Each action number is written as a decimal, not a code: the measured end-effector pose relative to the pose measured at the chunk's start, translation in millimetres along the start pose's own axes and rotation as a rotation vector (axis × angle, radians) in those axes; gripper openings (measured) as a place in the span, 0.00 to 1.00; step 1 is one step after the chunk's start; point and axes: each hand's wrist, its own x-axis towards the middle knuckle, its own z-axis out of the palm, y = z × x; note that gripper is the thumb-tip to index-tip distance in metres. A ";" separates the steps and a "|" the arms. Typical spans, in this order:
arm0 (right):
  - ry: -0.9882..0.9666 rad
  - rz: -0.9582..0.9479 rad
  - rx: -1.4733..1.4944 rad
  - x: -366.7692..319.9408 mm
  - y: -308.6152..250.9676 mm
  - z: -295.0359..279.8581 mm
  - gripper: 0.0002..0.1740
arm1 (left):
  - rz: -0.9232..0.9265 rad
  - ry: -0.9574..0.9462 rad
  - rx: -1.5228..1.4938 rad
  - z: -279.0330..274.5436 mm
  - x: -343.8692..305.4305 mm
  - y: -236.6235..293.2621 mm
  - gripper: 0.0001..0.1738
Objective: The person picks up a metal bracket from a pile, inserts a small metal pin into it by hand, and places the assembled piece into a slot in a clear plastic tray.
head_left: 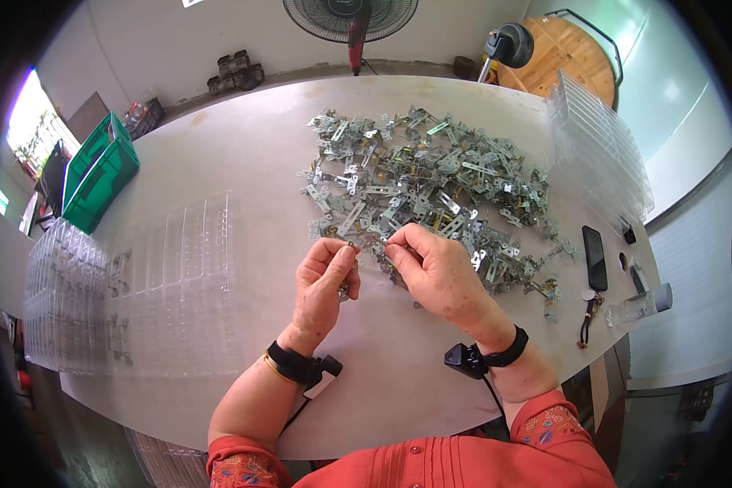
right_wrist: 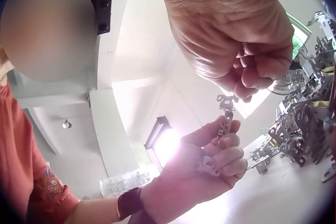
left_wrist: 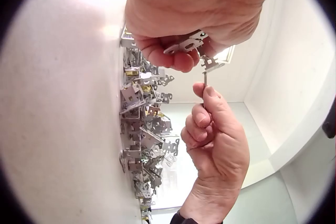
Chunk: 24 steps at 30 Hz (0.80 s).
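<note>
My left hand (head_left: 317, 286) pinches a small metal bracket upright between thumb and forefinger; the bracket (right_wrist: 226, 115) shows clearly in the right wrist view. A second metal piece (right_wrist: 210, 165) lies against that palm under curled fingers. Facing it, my right hand (head_left: 443, 278) pinches a thin metal pin (left_wrist: 205, 81), whose tip is close to the bracket in the left wrist view; whether they touch I cannot tell. Both hands are held above the table, at the near edge of a wide pile of metal brackets (head_left: 431, 175).
Clear plastic trays (head_left: 171, 252) are stacked on the left, more trays (head_left: 598, 150) at the back right. A green crate (head_left: 102, 175) stands at the far left. On the right lie a phone (head_left: 594, 259), a keyring strap (head_left: 587, 321) and a clear bottle (head_left: 638, 307).
</note>
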 end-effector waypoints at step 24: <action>-0.380 0.381 0.544 11.9 12.1 -11.9 0.12 | -0.055 -0.207 0.226 7.5 -11.0 13.1 0.11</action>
